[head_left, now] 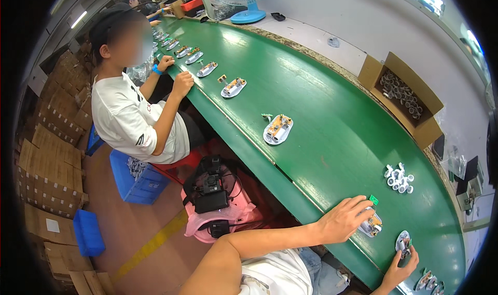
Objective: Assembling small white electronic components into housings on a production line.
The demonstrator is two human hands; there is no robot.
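Observation:
My left hand (342, 221) reaches over the green work surface with its fingers curled onto a white oval housing (371, 227) fitted with an orange-brown circuit board. A small green board (374, 199) sticks up beside its fingertips. Farther right, my right hand (402, 269) has thumb and fingers around the lower end of a second oval housing (403, 240), which also carries electronic parts. The fingers cover part of each housing. Just beyond my left hand lies a small heap of white ring-ended plastic parts (399, 179).
Several similar housings (278, 129) stand in a row up the green conveyor (311, 98). A cardboard box (429, 130) of white ring parts sits on its far edge. A co-worker (140, 108) sits at left, near a blue crate (129, 183) and a pink chair (194, 227) holding camera gear.

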